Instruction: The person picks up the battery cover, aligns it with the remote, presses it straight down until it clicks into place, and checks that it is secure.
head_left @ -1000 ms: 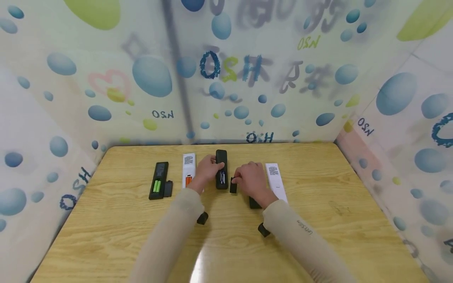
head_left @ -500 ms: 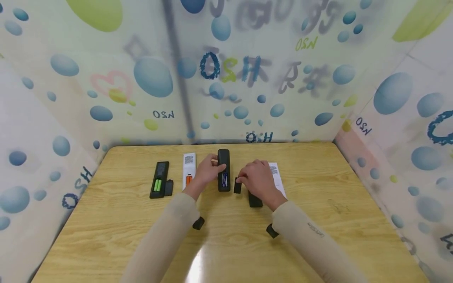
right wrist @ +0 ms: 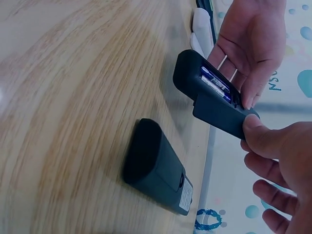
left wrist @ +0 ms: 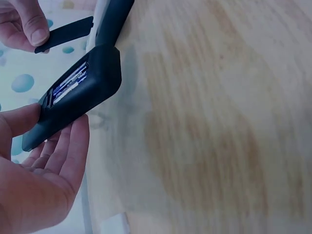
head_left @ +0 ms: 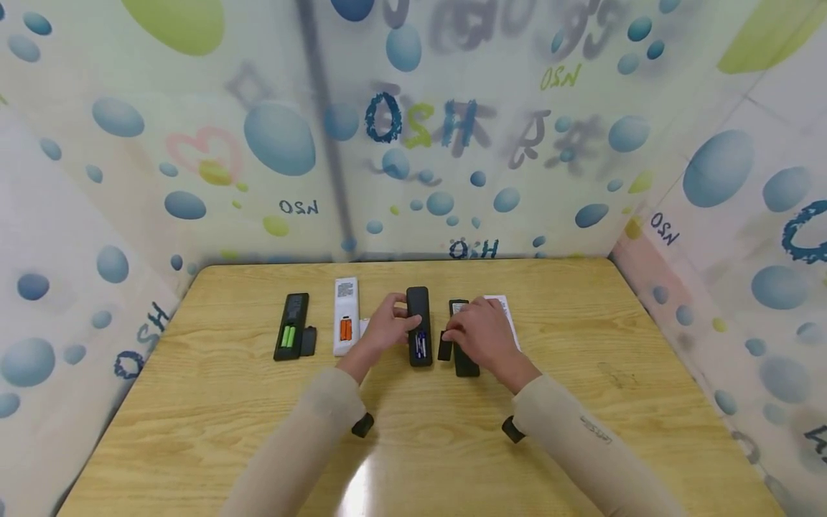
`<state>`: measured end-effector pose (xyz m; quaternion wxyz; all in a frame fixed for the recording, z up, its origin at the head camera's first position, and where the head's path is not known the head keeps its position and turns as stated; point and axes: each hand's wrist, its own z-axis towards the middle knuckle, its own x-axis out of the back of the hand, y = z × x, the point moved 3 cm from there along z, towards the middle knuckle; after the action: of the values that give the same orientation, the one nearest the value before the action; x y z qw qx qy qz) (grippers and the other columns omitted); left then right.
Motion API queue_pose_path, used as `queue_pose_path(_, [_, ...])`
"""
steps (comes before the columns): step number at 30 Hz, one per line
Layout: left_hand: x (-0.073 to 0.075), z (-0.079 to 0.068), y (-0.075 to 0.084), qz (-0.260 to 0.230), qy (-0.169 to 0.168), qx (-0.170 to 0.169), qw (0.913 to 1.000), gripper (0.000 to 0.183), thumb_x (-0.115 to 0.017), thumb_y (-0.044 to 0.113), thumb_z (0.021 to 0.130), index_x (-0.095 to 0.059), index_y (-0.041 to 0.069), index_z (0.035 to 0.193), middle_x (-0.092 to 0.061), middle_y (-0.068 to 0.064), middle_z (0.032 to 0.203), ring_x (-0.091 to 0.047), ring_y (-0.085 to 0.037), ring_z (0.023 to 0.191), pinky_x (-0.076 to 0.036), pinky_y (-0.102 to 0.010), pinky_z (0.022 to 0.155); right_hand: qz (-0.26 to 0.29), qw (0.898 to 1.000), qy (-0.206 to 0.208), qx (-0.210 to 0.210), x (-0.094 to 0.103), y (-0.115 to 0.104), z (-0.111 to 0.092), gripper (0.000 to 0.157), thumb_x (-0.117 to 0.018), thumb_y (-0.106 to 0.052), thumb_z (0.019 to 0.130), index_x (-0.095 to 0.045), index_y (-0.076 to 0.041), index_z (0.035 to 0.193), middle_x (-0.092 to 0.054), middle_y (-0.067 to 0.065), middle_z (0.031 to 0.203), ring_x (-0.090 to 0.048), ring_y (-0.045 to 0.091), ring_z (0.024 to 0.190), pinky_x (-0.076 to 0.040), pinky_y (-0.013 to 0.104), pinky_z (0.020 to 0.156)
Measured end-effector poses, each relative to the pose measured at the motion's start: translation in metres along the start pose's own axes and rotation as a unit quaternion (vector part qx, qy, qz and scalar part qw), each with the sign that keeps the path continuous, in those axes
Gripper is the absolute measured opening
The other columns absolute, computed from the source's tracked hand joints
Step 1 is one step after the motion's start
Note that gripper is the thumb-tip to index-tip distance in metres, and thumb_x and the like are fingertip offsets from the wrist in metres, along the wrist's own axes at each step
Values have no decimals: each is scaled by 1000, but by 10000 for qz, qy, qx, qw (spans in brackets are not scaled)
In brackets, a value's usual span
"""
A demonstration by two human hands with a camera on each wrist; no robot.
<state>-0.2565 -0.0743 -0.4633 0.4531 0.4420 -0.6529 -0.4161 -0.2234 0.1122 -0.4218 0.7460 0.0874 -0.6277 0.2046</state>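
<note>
My left hand (head_left: 385,332) grips a black remote control (head_left: 418,309), thumb on its back and fingers beneath, as the left wrist view shows. Its battery compartment is uncovered, and blue-and-white batteries (right wrist: 215,84) lie inside. Between thumb and fingers my right hand (head_left: 484,332) pinches a thin black battery cover (right wrist: 219,121). In the head view the cover hangs just right of the held remote, apart from it. Below my right hand a second black remote (right wrist: 158,165) lies on the table with its compartment covered; my hand hides part of it in the head view.
On the left lies a black remote (head_left: 293,309) with green batteries, its cover (head_left: 309,341) beside it. A white remote (head_left: 345,298) with orange batteries sits nearer the middle. Another white remote (head_left: 507,309) is partly behind my right hand. Everything rests on a wooden table (head_left: 194,409) against a patterned wall.
Both hands have shifted right and a little nearer, carrying the held remote and the battery cover along. The black remote under my right hand is now less covered.
</note>
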Motion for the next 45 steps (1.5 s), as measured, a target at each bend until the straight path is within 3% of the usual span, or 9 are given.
queue_pose_path(13, [-9,-3,-5,-165,-91,-89,9998,44,-66,16,94,-46,11,133,-61,-21,121,-65,-24,92,-59,-43,75,72,9993,334,160,2,2,-5,14,-75,-40,83,-78,-27,82,-70,-11,80,-56,18,89,-42,42,88])
queue_pose_path(27, [-11,-4,-4,-260,-124,-139,9995,40,-65,15,94,-48,12,130,-63,-20,116,-65,-22,86,-58,-42,73,217,9993,240,210,-7,-8,1,16,-73,-41,84,-78,-26,85,-71,-10,84,-58,18,95,-41,42,90])
queue_pose_path(33, [-13,-2,-6,-248,-183,-58,9995,40,-65,17,94,-48,15,131,-62,-18,118,-64,-21,87,-58,-42,76,261,9981,384,410,-10,-14,4,15,-75,-41,82,-78,-27,84,-68,-11,78,-57,18,93,-39,39,86])
queue_pose_path(40, [-14,-1,-5,-439,-273,-91,9986,44,-64,19,95,-46,14,134,-61,-20,121,-65,-23,89,-56,-51,81,158,9969,576,502,-12,-17,8,13,-75,-40,82,-77,-27,82,-69,-11,79,-57,16,92,-41,42,92])
queue_pose_path(45, [-12,0,-9,-355,-224,-82,9991,41,-64,19,95,-47,16,132,-61,-18,120,-65,-23,88,-57,-47,78,110,9966,500,643,-16,-20,9,15,-73,-40,84,-78,-25,84,-72,-9,84,-59,18,95,-41,42,95])
